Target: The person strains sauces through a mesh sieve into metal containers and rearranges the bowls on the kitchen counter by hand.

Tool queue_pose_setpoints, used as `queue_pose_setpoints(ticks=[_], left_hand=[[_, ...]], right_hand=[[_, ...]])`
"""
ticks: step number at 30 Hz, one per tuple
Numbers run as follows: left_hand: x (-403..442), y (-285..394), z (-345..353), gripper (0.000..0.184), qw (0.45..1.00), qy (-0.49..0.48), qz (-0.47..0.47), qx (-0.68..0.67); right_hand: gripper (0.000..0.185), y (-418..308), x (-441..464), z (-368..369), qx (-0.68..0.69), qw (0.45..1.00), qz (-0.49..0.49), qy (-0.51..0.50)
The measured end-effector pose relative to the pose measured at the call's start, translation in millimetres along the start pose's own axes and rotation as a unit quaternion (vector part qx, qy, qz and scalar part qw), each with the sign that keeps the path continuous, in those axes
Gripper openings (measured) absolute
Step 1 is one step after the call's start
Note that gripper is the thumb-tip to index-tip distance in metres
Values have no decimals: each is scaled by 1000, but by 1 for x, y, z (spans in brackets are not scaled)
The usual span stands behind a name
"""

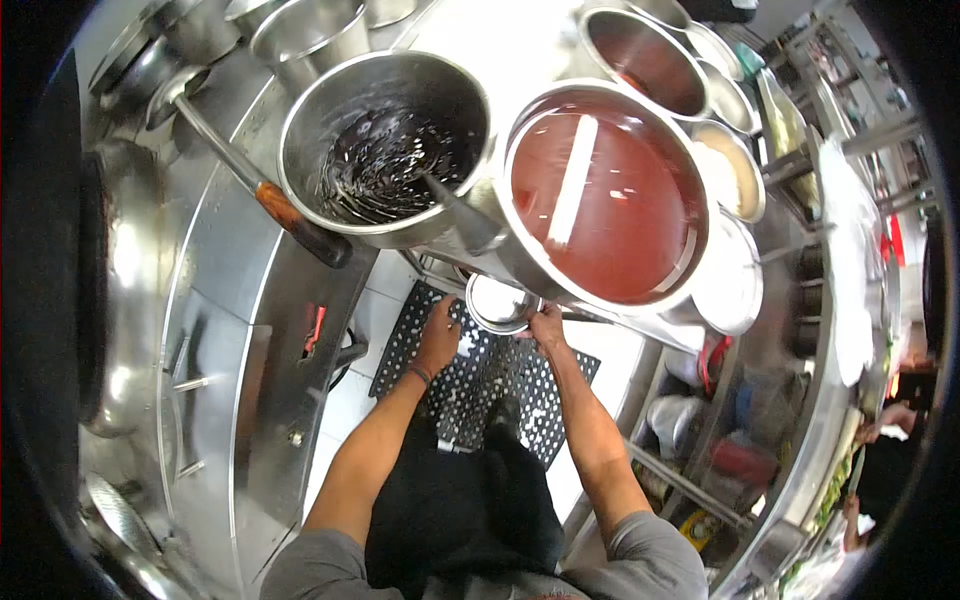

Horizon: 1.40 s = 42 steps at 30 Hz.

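Note:
My right hand is closed on the side of a small round metal bowl, held low in front of me, below the pots. To the bowl's left, my left hand hangs apart from it with its fingers curled; whether it holds anything is hidden. Above them stands a pot of dark, shiny liquid, with a dark handle-like object leaning over its rim. Beside it on the right, a larger pot is filled with red-brown liquid.
A ladle with a wooden handle lies at the left pot's side. More metal pots stand behind. White plates sit at the right. Shelves hold containers. A co-worker's hands show at the far right. A dotted mat covers the floor.

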<state>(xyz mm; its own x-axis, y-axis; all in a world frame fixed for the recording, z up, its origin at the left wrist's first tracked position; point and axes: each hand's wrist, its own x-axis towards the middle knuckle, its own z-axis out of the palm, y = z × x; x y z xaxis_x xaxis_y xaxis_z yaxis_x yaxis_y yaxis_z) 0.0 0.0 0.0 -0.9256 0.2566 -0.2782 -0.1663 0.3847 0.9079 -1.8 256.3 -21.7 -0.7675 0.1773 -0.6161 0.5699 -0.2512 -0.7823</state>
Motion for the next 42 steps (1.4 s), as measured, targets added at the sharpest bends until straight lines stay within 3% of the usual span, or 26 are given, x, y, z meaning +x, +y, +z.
queue_pose_setpoints(ticks=[1,2,3,5,6,10,14,16,18,19,21,23,25,26,27,28,29,30,31,33,34,35,36,37,39,42], left_hand=[[-26,6,2,70,996,26,70,54],[-48,13,6,67,990,34,45,125],[-76,85,11,68,989,27,63,132],[-112,127,5,71,984,4,88,158],[-124,146,5,59,989,21,73,130],[-168,197,-10,24,983,5,149,102],[-203,257,-45,25,981,9,193,36],[-221,265,-65,23,989,46,131,43],[-217,275,-74,19,987,68,134,62],[-217,279,-78,16,998,57,27,-27],[-210,248,-86,22,995,20,-6,-94],[-210,249,-93,31,962,55,-104,-246],[-211,248,-113,35,954,26,-109,-278],[-211,249,-118,37,948,22,-110,-299],[-218,260,-117,38,943,14,-99,-318],[-227,287,-118,40,937,12,-92,-336],[-235,307,-123,42,932,21,-85,-352],[-239,306,-127,44,931,-16,-86,-354],[-245,317,-122,46,891,-21,-101,-442],[-250,299,-115,51,749,-140,-106,-639],[-266,333,-108,53,713,-83,-157,-679],[-272,323,-99,58,638,-105,-180,-741],[-292,355,-89,64,626,-94,-162,-757],[-306,365,-84,66,574,-111,-188,-790],[-324,369,-68,68,610,-80,-170,-770],[-347,384,-56,71,622,-67,-169,-761]], right_hand=[[26,-5,-26,8,1,1000,13,28],[16,14,-32,9,14,999,22,39],[17,-50,-92,-7,2,999,31,45],[31,-59,-139,-8,35,996,79,20],[29,-68,-162,-10,44,996,71,-19],[22,-118,-260,1,-2,996,83,18],[9,-149,-325,1,70,995,77,-5],[19,-181,-367,12,147,984,80,-52],[26,-208,-397,16,200,977,69,-35],[28,-202,-411,13,222,973,65,-24],[23,-195,-446,-3,135,990,26,0],[20,-174,-466,-29,1,997,17,72],[12,-166,-504,-62,-40,986,-52,154],[12,-159,-522,-85,-1,972,-23,236],[11,-147,-540,-117,1,954,-49,297],[16,-149,-568,-140,98,908,-93,397],[12,-149,-594,-188,-59,903,-38,423],[15,-180,-629,-196,144,859,-112,479],[25,-165,-641,-253,178,821,-132,525],[46,-127,-667,-347,272,738,-138,602],[57,-113,-677,-384,326,691,-130,632],[52,-124,-687,-398,345,650,-135,663],[35,-130,-700,-401,398,665,-161,612],[30,-124,-700,-418,393,656,-141,628],[20,-73,-696,-476,407,691,-139,581],[12,-75,-695,-485,367,718,-158,570]])
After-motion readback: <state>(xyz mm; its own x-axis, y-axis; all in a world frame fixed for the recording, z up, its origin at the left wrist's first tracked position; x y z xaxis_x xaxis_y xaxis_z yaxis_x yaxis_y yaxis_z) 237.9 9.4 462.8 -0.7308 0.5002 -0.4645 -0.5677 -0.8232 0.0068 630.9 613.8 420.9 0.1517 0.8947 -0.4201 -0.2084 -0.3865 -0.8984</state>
